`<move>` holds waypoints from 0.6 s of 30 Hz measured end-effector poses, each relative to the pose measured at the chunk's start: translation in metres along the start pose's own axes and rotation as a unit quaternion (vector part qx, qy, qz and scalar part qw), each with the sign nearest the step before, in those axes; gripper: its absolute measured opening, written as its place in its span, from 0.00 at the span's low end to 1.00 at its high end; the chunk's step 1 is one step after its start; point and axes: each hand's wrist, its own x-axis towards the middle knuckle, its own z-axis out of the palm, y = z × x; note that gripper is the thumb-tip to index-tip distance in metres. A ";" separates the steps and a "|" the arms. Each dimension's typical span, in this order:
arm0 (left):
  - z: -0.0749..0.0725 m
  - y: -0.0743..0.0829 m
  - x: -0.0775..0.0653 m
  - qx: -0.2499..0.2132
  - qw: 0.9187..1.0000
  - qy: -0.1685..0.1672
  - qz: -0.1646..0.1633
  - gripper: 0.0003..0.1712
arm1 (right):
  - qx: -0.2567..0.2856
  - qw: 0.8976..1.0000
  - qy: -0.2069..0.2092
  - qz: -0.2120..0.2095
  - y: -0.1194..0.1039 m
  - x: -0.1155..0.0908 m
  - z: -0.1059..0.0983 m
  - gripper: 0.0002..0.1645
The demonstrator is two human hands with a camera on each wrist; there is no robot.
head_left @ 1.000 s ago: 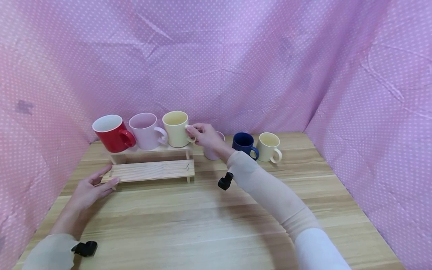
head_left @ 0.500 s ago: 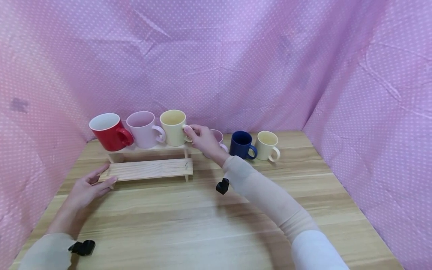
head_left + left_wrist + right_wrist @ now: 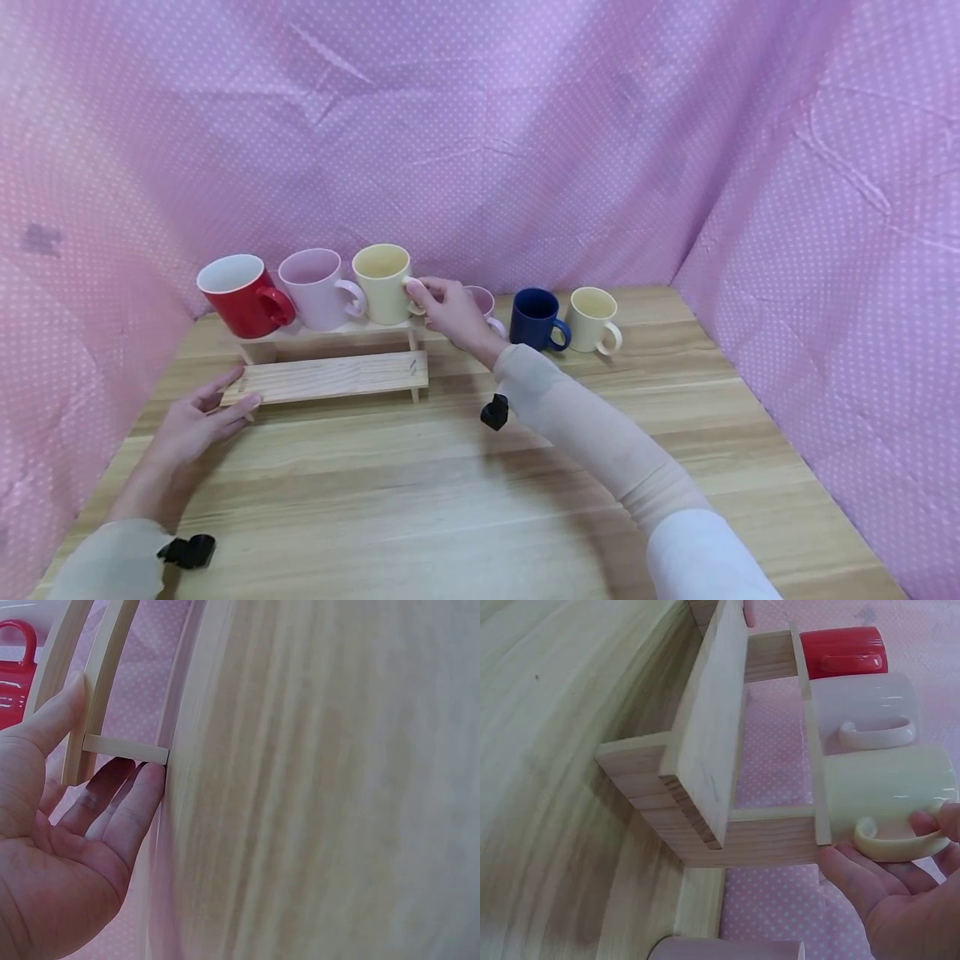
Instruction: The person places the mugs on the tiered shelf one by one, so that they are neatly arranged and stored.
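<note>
A two-tier wooden rack [image 3: 330, 379] stands at the back left of the table. On its upper tier sit a red mug [image 3: 251, 304], a pink mug [image 3: 311, 292] and a pale yellow mug [image 3: 386, 287], handles toward the right. My right hand [image 3: 453, 312] pinches the yellow mug's handle [image 3: 900, 846] between thumb and fingers; its other fingers extend beneath the handle, by the upper board's end. With my left hand [image 3: 191, 425] I hold the left end of the lower board, thumb on the board [image 3: 105, 682] and fingers by the leg [image 3: 124, 748].
To the right of the rack a second pink mug [image 3: 481, 298], partly behind my right hand, stands in line with a dark blue mug [image 3: 534, 321] and another yellow mug [image 3: 591, 321]. A pink dotted cloth [image 3: 480, 125] hangs behind and beside the wooden table [image 3: 405, 492].
The view has shifted slightly, so the things sit a little further left. Both hands keep their holds, and the mugs stay in place on the rack.
</note>
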 end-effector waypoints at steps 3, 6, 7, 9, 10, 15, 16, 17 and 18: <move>0.002 -0.001 -0.001 -0.009 1.000 0.000 -0.004 0.52 | -0.002 1.000 -0.002 -0.002 0.000 -0.001 -0.001 0.25; 0.003 -0.003 -0.001 -0.012 1.000 0.002 0.002 0.51 | 0.000 1.000 -0.005 -0.008 0.000 -0.001 -0.002 0.25; 0.003 -0.003 -0.001 -0.014 1.000 0.002 0.003 0.50 | 0.001 1.000 -0.006 -0.010 0.000 -0.001 -0.002 0.25; 0.002 -0.003 -0.001 -0.017 1.000 0.003 0.007 0.50 | -0.003 1.000 -0.007 -0.016 -0.001 -0.001 -0.002 0.25; 0.002 -0.003 -0.001 -0.019 1.000 0.001 0.008 0.50 | -0.010 1.000 -0.006 -0.020 -0.001 -0.001 -0.002 0.24; 0.001 -0.001 -0.001 -0.016 1.000 -0.002 -0.001 0.52 | -0.046 0.998 0.016 -0.039 -0.002 0.000 -0.001 0.23; 0.001 0.000 -0.001 -0.017 1.000 -0.003 -0.004 0.52 | -0.050 0.998 0.023 -0.040 -0.002 -0.001 -0.001 0.23; 0.001 0.001 -0.001 -0.014 1.000 -0.004 -0.005 0.52 | -0.056 0.997 0.028 -0.041 -0.002 -0.001 -0.002 0.23; 0.001 0.001 -0.001 -0.014 1.000 -0.005 -0.004 0.52 | -0.060 0.997 0.031 -0.041 -0.002 -0.001 -0.003 0.23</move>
